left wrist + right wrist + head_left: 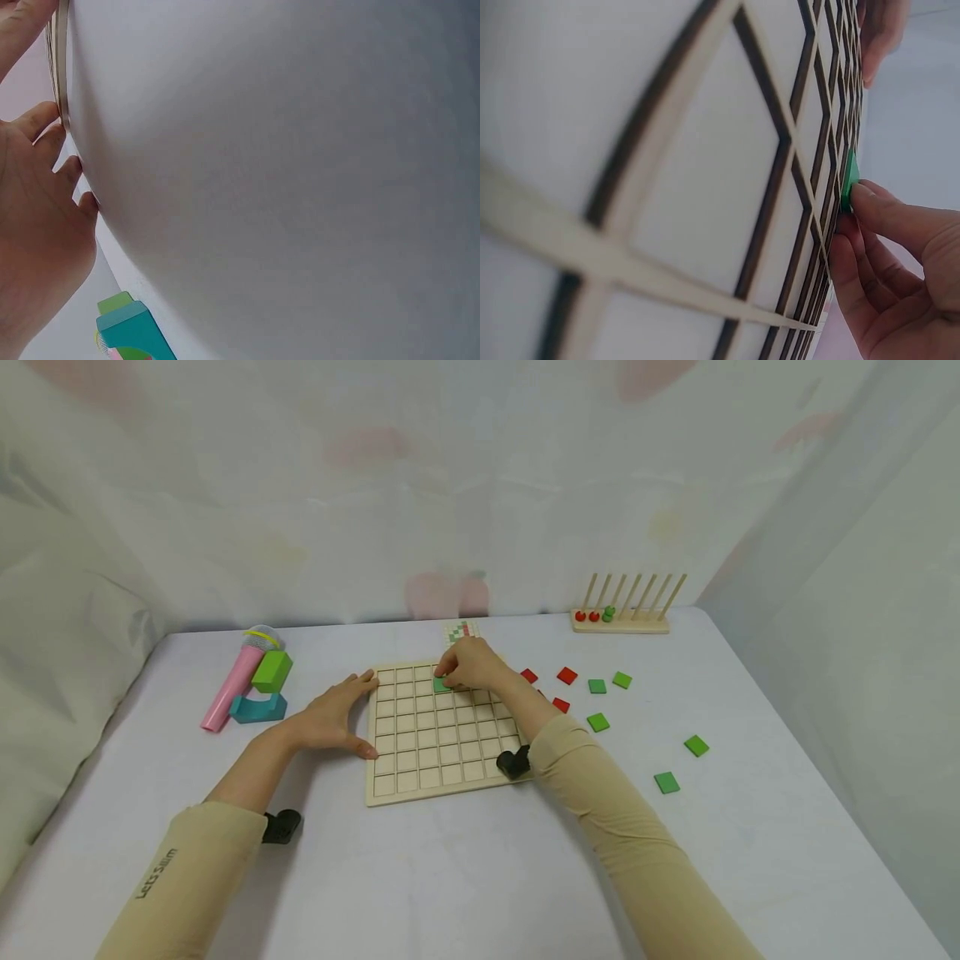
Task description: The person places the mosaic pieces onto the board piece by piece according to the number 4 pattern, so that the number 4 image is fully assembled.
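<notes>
On white cloth (450, 877), left fingers (352, 692) spread; right fingers (896, 223) pinch a tile (848, 184).

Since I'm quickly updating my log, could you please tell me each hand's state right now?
Left hand: open, touching the edge of the wooden board.
Right hand: closed, pinching a green tile.

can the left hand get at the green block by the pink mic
Probably yes: the left hand rests at the left edge of the board, and the green block lies nearby to the hand's left, with only table between.
</notes>
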A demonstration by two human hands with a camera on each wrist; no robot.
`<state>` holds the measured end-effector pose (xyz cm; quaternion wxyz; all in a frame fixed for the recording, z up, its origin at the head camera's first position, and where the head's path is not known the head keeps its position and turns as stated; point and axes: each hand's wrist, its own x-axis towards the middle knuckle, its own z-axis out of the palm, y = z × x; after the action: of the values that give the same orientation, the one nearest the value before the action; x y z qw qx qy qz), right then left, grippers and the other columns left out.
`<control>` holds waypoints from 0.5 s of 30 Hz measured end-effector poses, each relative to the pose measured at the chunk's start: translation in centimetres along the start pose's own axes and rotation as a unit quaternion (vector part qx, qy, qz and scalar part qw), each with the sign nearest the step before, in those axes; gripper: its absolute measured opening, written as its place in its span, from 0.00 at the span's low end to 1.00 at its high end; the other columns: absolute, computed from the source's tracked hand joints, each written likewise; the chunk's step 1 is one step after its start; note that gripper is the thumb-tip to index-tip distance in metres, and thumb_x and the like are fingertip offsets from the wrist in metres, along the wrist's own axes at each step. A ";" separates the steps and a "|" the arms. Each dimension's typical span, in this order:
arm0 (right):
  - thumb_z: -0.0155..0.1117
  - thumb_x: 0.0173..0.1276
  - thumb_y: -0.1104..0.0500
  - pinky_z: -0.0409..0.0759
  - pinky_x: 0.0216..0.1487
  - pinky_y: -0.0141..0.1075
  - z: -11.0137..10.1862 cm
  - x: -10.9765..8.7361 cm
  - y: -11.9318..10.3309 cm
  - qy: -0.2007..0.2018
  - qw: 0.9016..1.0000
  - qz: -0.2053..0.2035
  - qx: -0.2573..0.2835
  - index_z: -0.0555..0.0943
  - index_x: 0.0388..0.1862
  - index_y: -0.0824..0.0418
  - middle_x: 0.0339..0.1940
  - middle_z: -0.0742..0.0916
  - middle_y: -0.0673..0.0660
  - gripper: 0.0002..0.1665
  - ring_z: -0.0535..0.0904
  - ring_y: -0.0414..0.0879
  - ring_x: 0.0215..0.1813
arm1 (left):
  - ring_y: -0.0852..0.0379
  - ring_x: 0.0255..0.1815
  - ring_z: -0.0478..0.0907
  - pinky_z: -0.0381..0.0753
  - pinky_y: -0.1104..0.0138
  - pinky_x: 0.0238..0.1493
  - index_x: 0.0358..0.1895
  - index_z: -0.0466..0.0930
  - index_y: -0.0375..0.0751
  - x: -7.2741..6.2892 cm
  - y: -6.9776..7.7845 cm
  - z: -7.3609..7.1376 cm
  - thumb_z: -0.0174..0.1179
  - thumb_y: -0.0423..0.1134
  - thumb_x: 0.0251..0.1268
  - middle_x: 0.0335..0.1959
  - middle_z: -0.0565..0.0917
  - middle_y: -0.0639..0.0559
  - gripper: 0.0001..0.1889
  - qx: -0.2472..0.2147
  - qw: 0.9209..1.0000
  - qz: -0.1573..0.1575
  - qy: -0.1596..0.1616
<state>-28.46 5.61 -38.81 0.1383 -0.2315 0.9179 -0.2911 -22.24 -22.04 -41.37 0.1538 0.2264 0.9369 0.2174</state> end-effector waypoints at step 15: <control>0.67 0.66 0.60 0.80 0.52 0.39 -1.5 -0.6 0.2 0.014 1.000 -0.017 -0.014 0.88 0.45 0.59 0.42 0.89 0.55 0.10 0.81 0.47 0.48 | 0.30 0.82 0.40 0.43 0.35 0.78 0.78 0.50 0.34 0.1 0.0 0.1 0.78 0.62 0.35 0.82 0.47 0.36 0.67 -0.007 1.000 0.002 0.001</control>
<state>-28.53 6.73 -37.68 0.1166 -0.2449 0.9198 -0.2834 -22.28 -22.01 -41.44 0.1535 0.2273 0.9351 0.2246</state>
